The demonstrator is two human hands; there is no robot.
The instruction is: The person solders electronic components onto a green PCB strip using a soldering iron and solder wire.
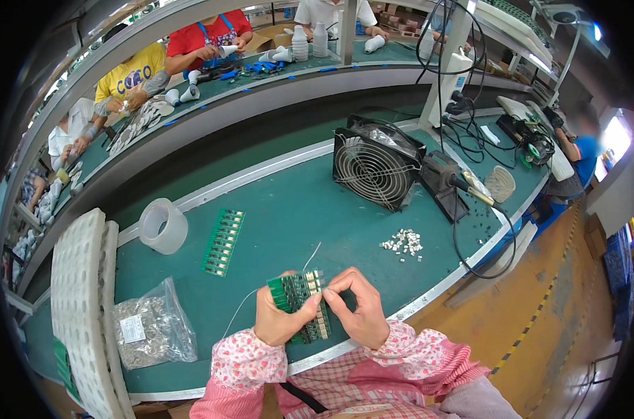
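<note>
Near the front edge of the table, my left hand is closed around a green circuit board panel with a row of small white connectors along its right side. The thumb lies across its face, and I cannot tell whether several panels are stacked there. My right hand has thumb and forefinger pinched together at the panel's right edge. Whatever sits between those fingertips is too small to make out. A pile of small white connectors lies to the right, beyond my right hand. Another green panel rests flat at the left.
A roll of clear tape, a bag of small parts and white foam trays stand at left. Behind are a black fan, a soldering iron in its stand, and loose cables. Co-workers sit across and at far right.
</note>
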